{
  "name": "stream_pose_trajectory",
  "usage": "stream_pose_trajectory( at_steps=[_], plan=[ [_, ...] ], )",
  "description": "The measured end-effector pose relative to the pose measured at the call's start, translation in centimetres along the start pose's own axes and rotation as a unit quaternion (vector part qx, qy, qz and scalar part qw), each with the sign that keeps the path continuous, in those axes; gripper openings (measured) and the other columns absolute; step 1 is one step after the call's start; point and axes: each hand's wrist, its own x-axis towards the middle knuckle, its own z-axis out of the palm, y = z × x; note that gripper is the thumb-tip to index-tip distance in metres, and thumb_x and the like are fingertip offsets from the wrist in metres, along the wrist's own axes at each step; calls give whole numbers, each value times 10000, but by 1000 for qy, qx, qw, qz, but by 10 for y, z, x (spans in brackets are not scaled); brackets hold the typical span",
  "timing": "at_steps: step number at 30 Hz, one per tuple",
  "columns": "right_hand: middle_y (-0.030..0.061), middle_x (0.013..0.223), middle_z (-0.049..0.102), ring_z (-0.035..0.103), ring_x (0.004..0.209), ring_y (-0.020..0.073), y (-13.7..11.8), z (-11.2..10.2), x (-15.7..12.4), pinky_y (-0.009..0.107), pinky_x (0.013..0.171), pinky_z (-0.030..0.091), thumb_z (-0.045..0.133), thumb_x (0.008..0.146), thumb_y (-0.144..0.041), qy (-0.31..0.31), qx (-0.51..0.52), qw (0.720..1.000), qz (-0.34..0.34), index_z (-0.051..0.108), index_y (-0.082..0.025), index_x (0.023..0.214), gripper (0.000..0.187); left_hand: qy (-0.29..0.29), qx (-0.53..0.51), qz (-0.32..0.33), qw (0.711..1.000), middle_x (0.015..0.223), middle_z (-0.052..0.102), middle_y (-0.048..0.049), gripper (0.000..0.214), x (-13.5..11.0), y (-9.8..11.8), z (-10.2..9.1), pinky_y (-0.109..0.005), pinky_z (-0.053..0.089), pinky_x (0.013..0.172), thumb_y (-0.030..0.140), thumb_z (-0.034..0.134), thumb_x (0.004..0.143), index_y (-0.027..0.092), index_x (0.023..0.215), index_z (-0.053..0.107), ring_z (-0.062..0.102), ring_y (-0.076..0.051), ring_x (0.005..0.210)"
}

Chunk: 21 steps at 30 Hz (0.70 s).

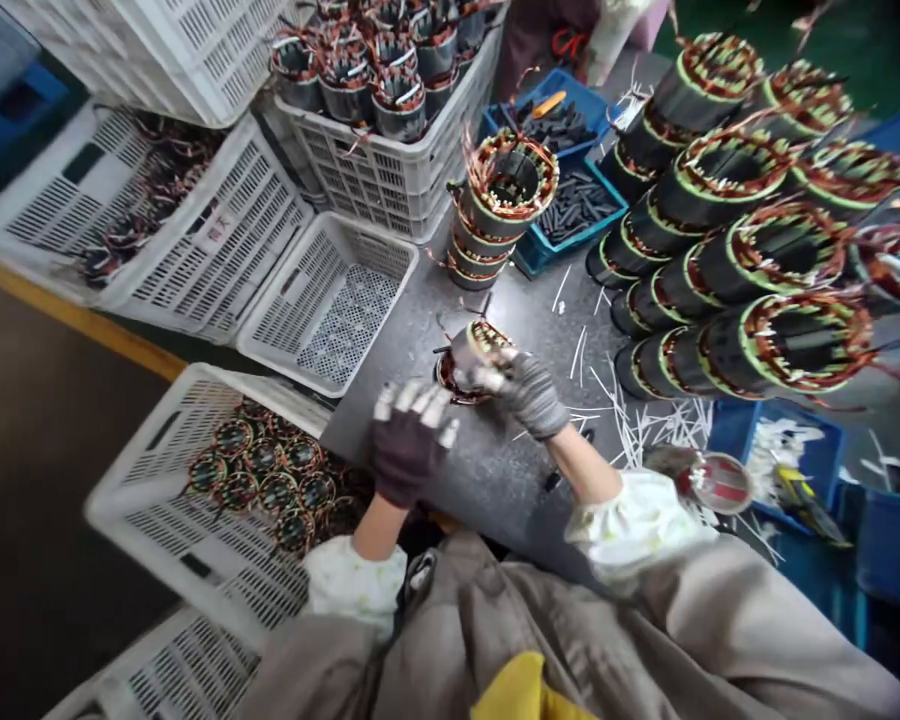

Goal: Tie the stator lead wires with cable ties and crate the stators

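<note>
My right hand (526,392), in a grey glove with pale fingertips, is closed around a motor stator (474,350), a dark metal cylinder with copper windings. The stator is partly blurred and tilted over another dark ring with copper wire (450,377) at the table's near side; whether they touch I cannot tell. My left hand (411,440), in a dark purple glove with white fingertips, is open with its fingers stretched over the table edge, just left of the stator. Behind them stands a stack of stators (506,215) with loose copper leads.
Tall stator stacks (727,270) fill the right side. White sleeving strips (652,430) litter the metal table (487,480). Blue trays (562,248) hold black pieces. White crates (251,345) stand left, one crate (172,540) holding several stators. A yellow-handled cutter (806,500) lies lower right.
</note>
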Motion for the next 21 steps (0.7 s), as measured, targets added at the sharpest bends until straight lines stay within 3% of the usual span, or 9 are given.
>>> stream_pose_trajectory(
  at_steps=[2, 4, 6, 7, 9, 12, 16, 20, 21],
  plan=[
    [50, 967, 813, 753, 928, 272, 2, -22, -12, 478, 978, 622, 791, 816, -617, 95, 250, 960, 86, 774, -206, 1013, 456, -79, -2, 35, 996, 1427, 724, -129, 543, 12, 18, 20, -560, 279, 1335, 358, 676, 1000, 182, 1498, 549, 554, -290, 1494],
    [60, 1035, 822, 768, 982, 274, 6, -42, -25, 497, 1007, 632, 789, 817, -576, 189, 429, 874, 129, 768, -195, 1058, 451, -167, 0, 48, 985, 1465, 694, -170, 564, 20, 26, 43, -589, 290, 1328, 381, 693, 984, 144, 1485, 589, 554, -329, 1490],
    [72, 1100, 822, 767, 1060, 268, 10, -59, -43, 516, 1093, 602, 745, 875, -525, 277, 522, 793, 148, 761, -185, 1080, 397, -251, -25, 37, 967, 1321, 763, -188, 449, 30, 28, 66, -605, 306, 1324, 378, 725, 954, 117, 1319, 712, 651, -350, 1365],
    [72, 1106, 822, 765, 1080, 259, 13, -66, -52, 522, 1128, 582, 709, 916, -502, 311, 544, 763, 159, 759, -186, 1078, 359, -275, -59, 6, 960, 1207, 798, -184, 367, 36, 28, 76, -605, 307, 1327, 380, 743, 936, 114, 1188, 763, 692, -350, 1289],
    [57, 1098, 821, 760, 1110, 248, 21, -77, -71, 547, 1157, 560, 639, 983, -476, 352, 562, 726, 180, 755, -212, 1096, 310, -255, -195, -135, 937, 1035, 815, -160, 283, 47, 25, 88, -582, 308, 1338, 406, 804, 872, 136, 956, 788, 719, -340, 1214],
    [34, 1132, 812, 752, 1169, 267, 32, -87, -96, 634, 1125, 565, 621, 995, -484, 333, 595, 706, 195, 739, -281, 1173, 295, -142, -390, -363, 834, 1051, 809, -127, 389, 55, 18, 87, -558, 459, 1247, 560, 740, 894, 177, 955, 771, 725, -308, 1197],
    [48, 1144, 806, 775, 1117, 273, 30, -79, -114, 596, 1030, 635, 613, 997, -485, 313, 627, 679, 218, 744, -278, 1154, 291, -120, -473, -468, 736, 1093, 804, -130, 724, 30, 15, 52, -510, 644, 993, 725, 277, 1040, 190, 1203, 738, 779, -276, 1078],
    [62, 1129, 808, 775, 1103, 269, 13, -52, -116, 510, 977, 665, 593, 995, -497, 289, 638, 660, 271, 757, -277, 1120, 302, -8, -619, -612, 492, 1236, 788, -121, 880, -17, 21, 5, -537, 629, 1024, 876, 235, 953, 243, 1369, 683, 722, -322, 1269],
    [54, 1134, 807, 771, 1116, 274, 9, -42, -116, 532, 990, 656, 591, 993, -504, 265, 643, 661, 282, 757, -292, 1129, 302, 13, -628, -626, 462, 1260, 784, -115, 882, -29, 21, -5, -551, 617, 1047, 880, 250, 944, 251, 1399, 667, 709, -326, 1294]
  ],
)
